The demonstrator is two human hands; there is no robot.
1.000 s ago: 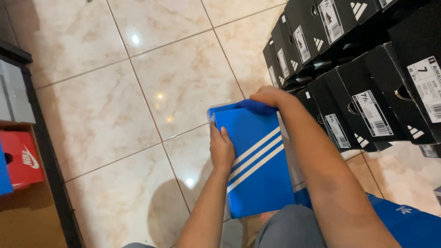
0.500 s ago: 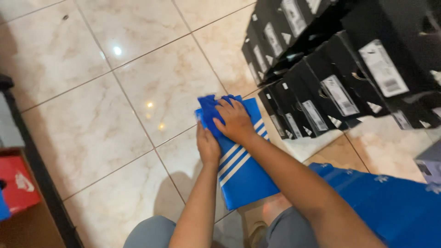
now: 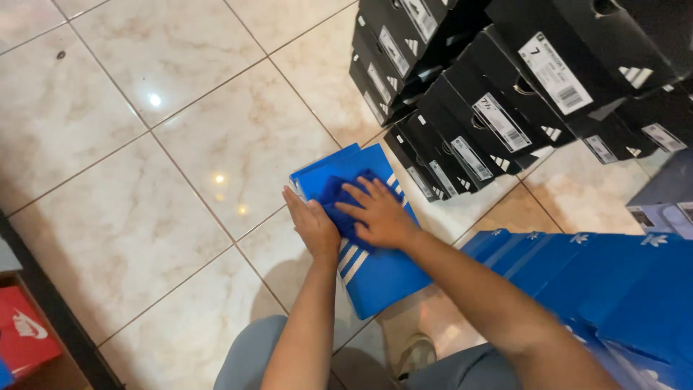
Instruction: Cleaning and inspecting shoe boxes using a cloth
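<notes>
The right hand (image 3: 379,213) is laid flat, fingers spread, on the folded end of a blue shoe box (image 3: 357,231) with white stripes, pressing the flaps down rather than gripping. The left hand (image 3: 312,225) is set edge-on against the box's left side, palm turned inward and fingers straight, bracing it; nothing is clasped by either hand. The box is lying on the tiled floor (image 3: 144,144) directly beneath both hands, just ahead of the knees.

The cardboard is judged light and fairly stiff along its panels but weak at the creases, so it is best taken by the long edges, not the loose flaps; the glossy surface may slide on the tiles.

Beyond the fingertips, black shoe boxes (image 3: 469,108) are stacked. Just right of the right forearm, more blue boxes (image 3: 599,289) are piled. Far to the left, a red box (image 3: 25,336) is seen.
</notes>
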